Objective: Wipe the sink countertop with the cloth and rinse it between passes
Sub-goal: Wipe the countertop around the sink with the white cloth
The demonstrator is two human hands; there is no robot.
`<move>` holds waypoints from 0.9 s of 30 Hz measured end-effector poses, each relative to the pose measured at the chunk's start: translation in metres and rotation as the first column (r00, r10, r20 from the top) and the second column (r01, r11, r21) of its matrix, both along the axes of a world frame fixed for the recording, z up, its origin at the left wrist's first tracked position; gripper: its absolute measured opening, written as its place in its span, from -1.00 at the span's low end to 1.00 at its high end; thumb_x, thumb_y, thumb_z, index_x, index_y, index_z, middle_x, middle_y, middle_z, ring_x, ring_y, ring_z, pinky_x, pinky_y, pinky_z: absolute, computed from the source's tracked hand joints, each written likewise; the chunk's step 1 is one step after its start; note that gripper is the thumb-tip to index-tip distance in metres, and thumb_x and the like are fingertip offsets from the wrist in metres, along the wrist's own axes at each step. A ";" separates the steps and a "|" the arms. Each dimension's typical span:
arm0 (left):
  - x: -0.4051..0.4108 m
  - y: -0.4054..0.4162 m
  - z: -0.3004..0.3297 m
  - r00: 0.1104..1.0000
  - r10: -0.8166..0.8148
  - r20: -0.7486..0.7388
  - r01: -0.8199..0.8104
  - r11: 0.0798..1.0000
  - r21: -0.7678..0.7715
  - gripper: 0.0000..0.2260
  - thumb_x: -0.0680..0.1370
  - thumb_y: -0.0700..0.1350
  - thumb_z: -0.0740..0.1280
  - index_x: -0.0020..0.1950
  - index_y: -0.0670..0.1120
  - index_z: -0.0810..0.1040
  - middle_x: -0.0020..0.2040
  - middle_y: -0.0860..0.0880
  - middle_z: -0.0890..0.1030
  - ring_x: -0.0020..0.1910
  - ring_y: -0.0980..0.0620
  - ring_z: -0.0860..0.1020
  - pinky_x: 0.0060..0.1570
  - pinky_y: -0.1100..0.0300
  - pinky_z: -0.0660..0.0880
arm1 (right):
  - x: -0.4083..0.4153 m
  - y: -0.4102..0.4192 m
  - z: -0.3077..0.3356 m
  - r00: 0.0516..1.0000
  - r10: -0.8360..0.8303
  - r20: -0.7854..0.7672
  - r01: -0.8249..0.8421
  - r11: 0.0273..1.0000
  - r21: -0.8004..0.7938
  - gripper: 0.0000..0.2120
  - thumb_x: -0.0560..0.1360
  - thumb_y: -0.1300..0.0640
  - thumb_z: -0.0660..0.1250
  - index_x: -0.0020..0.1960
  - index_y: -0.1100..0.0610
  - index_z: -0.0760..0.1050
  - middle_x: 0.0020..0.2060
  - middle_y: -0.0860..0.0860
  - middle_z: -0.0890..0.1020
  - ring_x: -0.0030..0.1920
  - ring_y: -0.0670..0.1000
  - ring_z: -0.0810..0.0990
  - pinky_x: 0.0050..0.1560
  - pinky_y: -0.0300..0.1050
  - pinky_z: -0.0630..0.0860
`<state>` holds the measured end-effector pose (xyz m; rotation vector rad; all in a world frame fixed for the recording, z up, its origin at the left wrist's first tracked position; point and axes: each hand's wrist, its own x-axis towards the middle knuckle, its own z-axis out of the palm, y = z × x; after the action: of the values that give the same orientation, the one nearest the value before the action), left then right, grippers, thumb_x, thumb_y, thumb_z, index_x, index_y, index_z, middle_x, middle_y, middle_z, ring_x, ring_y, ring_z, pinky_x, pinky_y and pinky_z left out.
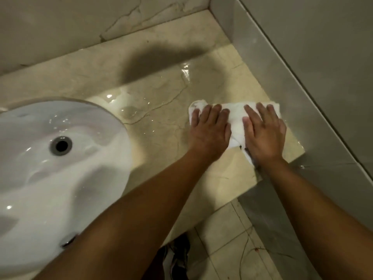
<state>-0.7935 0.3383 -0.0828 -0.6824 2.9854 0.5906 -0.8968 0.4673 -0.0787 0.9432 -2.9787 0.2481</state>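
A white cloth (235, 116) lies spread on the beige marble countertop (157, 122), near its right end and front edge. My left hand (210, 132) presses flat on the cloth's left part, fingers extended. My right hand (264, 136) presses flat on its right part, covering the lower corner. Both forearms reach in from the bottom of the view. To the left, the white oval sink (90, 188) is set into the counter. Puddles of water (131, 110) shine on the marble between sink and cloth.
The sink's drain (61, 145) is open and dark. A grey tiled side wall (302, 98) closes the counter's right end, and a marble backsplash (80, 27) runs behind. Below the front edge are floor tiles (222, 239) and a shoe (177, 257).
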 end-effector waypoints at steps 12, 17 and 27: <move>0.105 -0.063 -0.001 0.995 0.091 -0.045 -0.092 0.996 -0.018 -0.54 0.61 0.08 0.03 0.37 -0.07 0.49 0.39 -0.12 0.48 0.40 -0.14 0.37 0.42 -0.14 0.17 | 0.088 -0.070 0.011 0.977 0.201 0.070 -0.209 0.967 0.148 -0.43 0.60 -0.24 -0.06 0.51 -0.05 0.32 0.48 0.04 0.40 0.53 0.15 0.25 0.40 0.29 0.19; 0.045 -0.129 -0.003 0.994 0.108 -0.035 -0.110 0.992 -0.060 -0.59 0.65 0.08 0.04 0.47 0.01 0.33 0.48 -0.04 0.33 0.48 -0.04 0.22 0.47 -0.07 0.02 | 0.040 -0.135 0.000 0.990 0.125 0.062 -0.134 0.976 0.170 -0.46 0.63 -0.24 -0.08 0.56 -0.09 0.16 0.54 -0.01 0.26 0.56 0.10 0.11 0.46 0.26 0.12; 0.167 -0.052 -0.002 0.996 0.075 -0.050 -0.075 0.997 0.001 -0.57 0.62 0.09 0.06 0.36 -0.07 0.49 0.39 -0.12 0.47 0.41 -0.15 0.37 0.42 -0.19 0.23 | 0.151 -0.050 0.002 0.967 0.246 0.064 -0.251 0.963 0.097 -0.46 0.63 -0.20 -0.03 0.52 -0.01 0.33 0.49 0.07 0.40 0.52 0.17 0.28 0.41 0.31 0.19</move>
<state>-0.6265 0.2865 -0.0851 -0.7945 3.0171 0.6193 -0.7458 0.4175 -0.0768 1.3448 -2.9395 0.1190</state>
